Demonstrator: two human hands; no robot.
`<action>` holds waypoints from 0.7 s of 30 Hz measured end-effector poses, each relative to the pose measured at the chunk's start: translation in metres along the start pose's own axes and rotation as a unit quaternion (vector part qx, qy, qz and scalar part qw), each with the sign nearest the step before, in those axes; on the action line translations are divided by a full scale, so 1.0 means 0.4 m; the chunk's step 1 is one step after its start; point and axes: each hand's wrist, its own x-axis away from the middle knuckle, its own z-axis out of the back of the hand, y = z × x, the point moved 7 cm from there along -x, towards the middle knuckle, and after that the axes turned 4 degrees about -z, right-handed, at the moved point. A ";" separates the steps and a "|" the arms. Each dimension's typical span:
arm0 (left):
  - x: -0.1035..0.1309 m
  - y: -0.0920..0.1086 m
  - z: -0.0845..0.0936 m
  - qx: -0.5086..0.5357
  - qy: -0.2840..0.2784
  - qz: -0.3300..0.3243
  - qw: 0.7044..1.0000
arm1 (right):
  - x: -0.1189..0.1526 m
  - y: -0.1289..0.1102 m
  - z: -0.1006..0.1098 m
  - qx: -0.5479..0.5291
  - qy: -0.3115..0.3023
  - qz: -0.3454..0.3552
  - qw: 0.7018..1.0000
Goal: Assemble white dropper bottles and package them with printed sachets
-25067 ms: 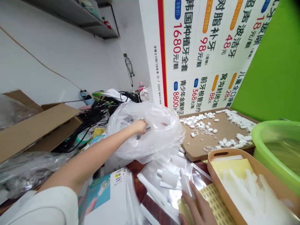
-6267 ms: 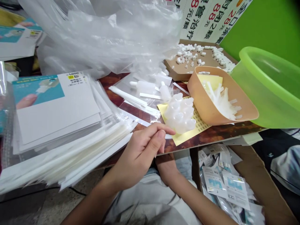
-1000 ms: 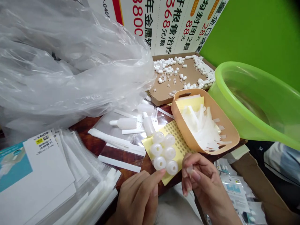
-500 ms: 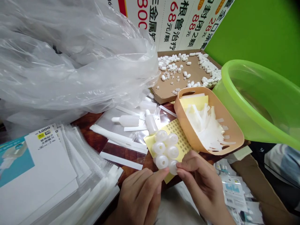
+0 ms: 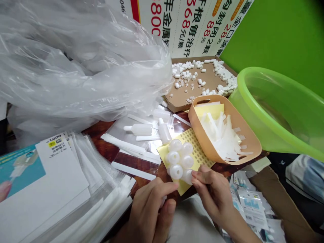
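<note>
Several translucent white bottles (image 5: pixel 176 171) stand close together, their round tops with small openings facing up. They are on a yellow sheet (image 5: pixel 202 151) printed with rows of small dots. My right hand (image 5: pixel 212 189) pinches the side of the nearest right bottle (image 5: pixel 187 176) between thumb and fingertips. My left hand (image 5: pixel 153 206) is curled just in front of the group, its index finger stretched towards the bottles. A small whitish thing (image 5: pixel 163 201) peeks out between its index finger and thumb; its kind is hidden. Two capped bottles (image 5: pixel 141 129) lie behind on clear plastic bags.
An orange basket (image 5: pixel 254 148) holds white strips. Behind it are a cardboard tray (image 5: pixel 194 88) of small white caps and a green basin (image 5: pixel 249 84). Printed-card bags (image 5: pixel 63 175) are stacked at left, below a large plastic sack (image 5: pixel 101 77). A box of packets (image 5: pixel 253 206) sits lower right.
My left index fingertip has drawn back slightly from the front bottle, and a whitish thing now shows in that hand. My right hand keeps its pinch. The view has shifted a little.
</note>
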 end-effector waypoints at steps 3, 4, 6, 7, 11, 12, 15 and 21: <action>0.006 0.000 -0.007 0.042 -0.024 -0.005 0.999 | 0.003 0.003 0.014 0.007 0.004 -0.017 1.000; 0.009 0.000 -0.008 0.053 -0.026 -0.009 0.998 | 0.004 0.004 0.016 0.006 0.003 -0.026 1.000; 0.017 -0.007 -0.012 0.065 -0.020 -0.002 0.998 | 0.010 0.007 0.014 0.005 0.003 -0.044 0.999; 0.022 -0.014 -0.014 0.068 -0.014 0.011 0.998 | 0.015 0.009 0.011 0.005 0.005 -0.051 0.999; 0.046 -0.045 -0.024 0.135 0.012 0.081 0.987 | 0.043 0.016 0.012 -0.008 0.055 -0.065 0.996; 0.050 -0.048 -0.027 0.171 0.017 0.094 0.981 | 0.048 0.011 0.018 -0.005 0.072 -0.056 0.996; 0.049 -0.045 -0.041 0.312 0.005 0.122 0.942 | 0.048 -0.041 0.029 0.073 0.077 0.013 0.994; 0.058 -0.061 -0.050 0.455 -0.007 0.239 0.858 | 0.004 -0.166 -0.001 0.151 0.017 0.157 0.976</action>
